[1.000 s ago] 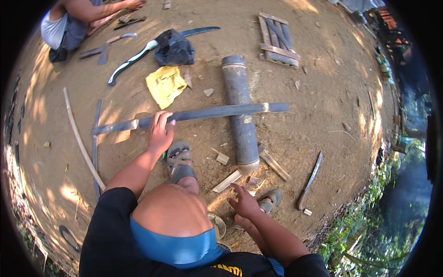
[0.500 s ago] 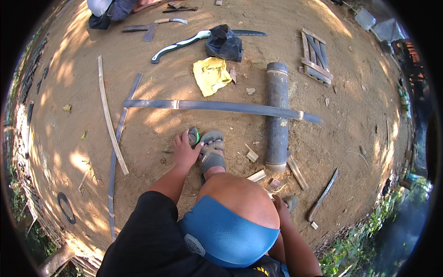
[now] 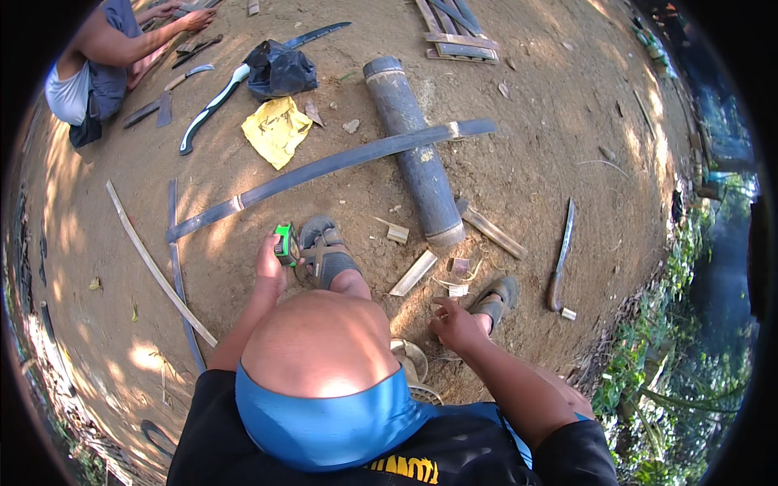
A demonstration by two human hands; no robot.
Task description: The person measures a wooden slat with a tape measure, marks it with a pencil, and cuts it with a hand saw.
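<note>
My left hand [image 3: 271, 264] is closed around a green and black tape measure [image 3: 286, 245], just left of my sandalled left foot [image 3: 327, 257]. My right hand [image 3: 459, 326] hovers beside my right sandal [image 3: 496, 298], fingers loosely bent and apart, with nothing seen in it. Ahead of me a long dark bamboo strip [image 3: 324, 168] lies slanting across a thick bamboo tube [image 3: 415, 154]. Its left end rests over a second dark strip [image 3: 177, 267]. Offcuts of bamboo [image 3: 413, 273] lie on the dirt between my feet and the tube.
A knife [image 3: 561, 257] lies right of my right foot. Farther off are a yellow cloth-like piece [image 3: 277, 132], a black plastic bag [image 3: 279, 71] over a pruning saw [image 3: 212, 112], a hatchet [image 3: 162, 112] and a wooden frame [image 3: 460, 40]. Another person [image 3: 113, 49] sits at the far left.
My left hand has taken hold of the tape measure and lifted it from beside my foot. My right hand has come forward from behind my knee. The view has turned to the right.
</note>
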